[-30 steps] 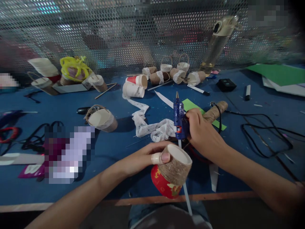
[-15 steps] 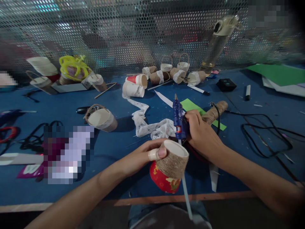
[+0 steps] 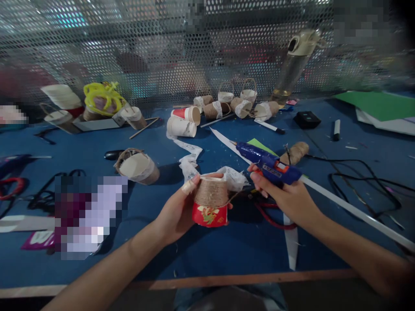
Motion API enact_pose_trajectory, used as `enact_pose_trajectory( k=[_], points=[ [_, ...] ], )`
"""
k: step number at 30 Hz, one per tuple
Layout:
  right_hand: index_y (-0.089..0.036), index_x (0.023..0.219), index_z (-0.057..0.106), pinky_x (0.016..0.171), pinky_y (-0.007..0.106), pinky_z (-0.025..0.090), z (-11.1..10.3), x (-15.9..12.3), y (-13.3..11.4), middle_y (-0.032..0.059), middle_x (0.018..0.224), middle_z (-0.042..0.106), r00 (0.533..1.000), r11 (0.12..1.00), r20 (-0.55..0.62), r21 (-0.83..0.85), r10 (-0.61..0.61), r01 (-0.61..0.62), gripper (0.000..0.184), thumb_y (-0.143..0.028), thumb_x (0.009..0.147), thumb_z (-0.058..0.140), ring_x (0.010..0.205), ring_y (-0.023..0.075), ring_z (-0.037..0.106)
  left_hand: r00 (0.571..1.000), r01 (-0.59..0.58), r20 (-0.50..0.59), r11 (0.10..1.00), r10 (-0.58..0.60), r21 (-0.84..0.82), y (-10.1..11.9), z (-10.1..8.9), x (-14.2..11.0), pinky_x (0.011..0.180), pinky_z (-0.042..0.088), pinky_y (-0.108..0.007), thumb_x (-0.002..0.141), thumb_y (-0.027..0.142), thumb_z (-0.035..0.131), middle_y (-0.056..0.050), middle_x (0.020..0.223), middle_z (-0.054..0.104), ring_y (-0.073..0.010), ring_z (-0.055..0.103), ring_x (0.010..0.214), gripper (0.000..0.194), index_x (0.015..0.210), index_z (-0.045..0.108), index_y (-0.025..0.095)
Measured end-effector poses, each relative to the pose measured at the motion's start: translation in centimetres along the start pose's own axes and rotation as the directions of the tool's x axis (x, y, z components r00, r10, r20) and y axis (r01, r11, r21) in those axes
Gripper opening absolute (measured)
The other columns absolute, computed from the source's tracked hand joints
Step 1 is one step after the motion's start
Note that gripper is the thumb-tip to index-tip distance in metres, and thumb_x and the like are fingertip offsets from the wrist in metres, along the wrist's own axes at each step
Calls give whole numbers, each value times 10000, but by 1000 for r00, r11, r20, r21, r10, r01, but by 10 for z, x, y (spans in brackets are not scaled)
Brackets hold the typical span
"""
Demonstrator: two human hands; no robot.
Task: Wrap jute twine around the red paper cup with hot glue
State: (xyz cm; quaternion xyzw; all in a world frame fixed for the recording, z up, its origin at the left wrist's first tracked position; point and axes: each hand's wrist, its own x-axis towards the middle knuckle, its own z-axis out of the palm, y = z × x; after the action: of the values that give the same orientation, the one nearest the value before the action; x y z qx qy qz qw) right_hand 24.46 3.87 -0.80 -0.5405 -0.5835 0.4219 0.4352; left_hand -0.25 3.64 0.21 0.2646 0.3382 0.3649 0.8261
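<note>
My left hand (image 3: 177, 211) grips a red paper cup (image 3: 210, 216) whose upper part is wound with brown twine. Its thumb, with a bandage on it, presses near the rim, and the cup's mouth faces up and away. A loose twine end sticks out at the cup's right side. In my right hand (image 3: 285, 194) is a blue glue gun (image 3: 267, 162), its nozzle pointing left and away, apart from the cup. A long white glue stick (image 3: 353, 209) juts from its rear. White lace ribbon (image 3: 235, 178) lies just behind the cup.
Red-handled scissors (image 3: 275, 222) lie under my right hand. A twine roll (image 3: 296, 152) and black cable (image 3: 363, 162) are to the right. Lace-trimmed baskets (image 3: 241, 107), paper cups (image 3: 182, 127) and a bottle (image 3: 293, 69) stand before the perforated metal screen (image 3: 155, 56). Another basket (image 3: 138, 166) sits left.
The glue gun has swung from pointing away to pointing left, and moved off the cup to the right. My left hand has shifted the cup left and turned it more upright.
</note>
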Motion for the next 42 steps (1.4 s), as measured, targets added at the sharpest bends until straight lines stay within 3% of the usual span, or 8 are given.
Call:
enact_pose_trajectory(
  k=[6,10,14,19,23,27,36,42],
  points=[
    [-229,998,693,697,333,557,6,-3,4,-6,802,690,994,989,85,131,64,-75,288,-495,891,717,644,152,612,994,-77,-73,995,81,56,0,-3,0,835,592,-408,814,545,777,-119,1088,813,-317,764,949,498,1163,776,190],
    [-253,1150,716,911,404,600,5,-2,5,49,1192,752,983,987,183,158,10,-39,312,-462,918,705,935,208,732,980,-146,-119,984,158,105,1,-5,-2,842,576,-364,791,524,807,-93,1041,812,-274,747,914,458,1115,796,200],
    [-282,1167,714,1066,480,541,5,-3,9,37,1186,775,958,992,286,118,4,-40,308,-472,925,699,1123,254,720,965,-189,-160,974,207,123,2,-3,-4,845,569,-350,789,524,812,-85,1058,798,-268,724,952,449,1108,794,209],
    [-279,971,725,1044,520,537,5,-2,8,29,1013,792,987,999,160,-41,0,7,268,-502,832,771,1016,287,740,948,-208,-212,967,237,148,4,1,-5,847,569,-339,783,522,819,-70,1069,778,-256,707,979,433,1096,788,224],
    [-278,865,710,1079,493,498,0,2,5,18,992,751,976,991,214,-112,-44,69,221,-497,892,707,996,258,707,936,-217,-236,956,261,197,4,0,-6,842,571,-354,785,544,806,-80,1049,771,-279,709,982,465,1118,776,222],
    [-290,819,689,1084,508,488,-7,2,8,10,922,716,987,983,159,-173,-24,52,223,-507,841,740,969,268,694,928,-237,-232,943,291,234,3,-5,-4,811,568,-304,818,509,791,-57,1048,766,-240,704,959,398,1124,775,254],
    [-277,807,637,976,421,551,-8,2,-1,-10,893,714,996,998,89,-55,-10,15,250,-501,850,740,915,238,699,874,-271,-303,898,381,347,4,-1,-3,822,513,-300,761,455,858,-55,1136,740,-261,654,1066,396,1078,749,244],
    [-269,850,616,975,406,540,-10,1,-4,-14,905,712,993,999,114,-27,-40,44,235,-481,881,712,874,212,691,846,-269,-308,848,435,457,4,-1,-3,802,497,-293,762,444,859,-15,999,702,-207,630,921,334,1008,733,258]
  ],
)
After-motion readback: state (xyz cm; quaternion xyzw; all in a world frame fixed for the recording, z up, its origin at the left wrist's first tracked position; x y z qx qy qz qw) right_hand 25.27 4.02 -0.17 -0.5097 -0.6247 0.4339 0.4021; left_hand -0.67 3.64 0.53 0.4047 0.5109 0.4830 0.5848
